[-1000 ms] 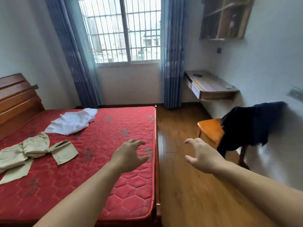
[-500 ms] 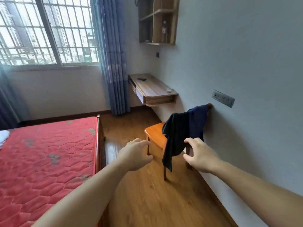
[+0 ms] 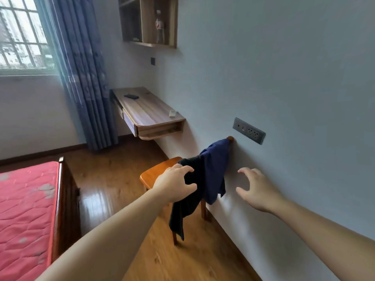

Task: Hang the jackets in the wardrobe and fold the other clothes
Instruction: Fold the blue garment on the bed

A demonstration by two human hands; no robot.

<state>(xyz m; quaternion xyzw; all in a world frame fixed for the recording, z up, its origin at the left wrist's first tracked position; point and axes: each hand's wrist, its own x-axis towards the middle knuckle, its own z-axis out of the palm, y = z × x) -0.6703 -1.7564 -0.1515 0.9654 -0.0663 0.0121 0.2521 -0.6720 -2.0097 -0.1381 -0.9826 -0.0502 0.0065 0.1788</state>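
Note:
A dark navy jacket hangs over the back of an orange wooden chair that stands against the right wall. My left hand reaches out with spread, slightly curled fingers right at the jacket's dark left part; whether it touches the cloth I cannot tell. My right hand is held out to the right of the jacket, fingers spread and apart from it, in front of the wall. Neither hand holds anything.
A red mattress on a wooden bed frame fills the lower left. A wall-mounted wooden desk sits beyond the chair, with a wall shelf above. Blue curtains hang by the window. A socket strip is on the wall.
My view has swung right, away from the bed and its clothes, and closer to the chair. Both hands have come up to the jacket, one on each side.

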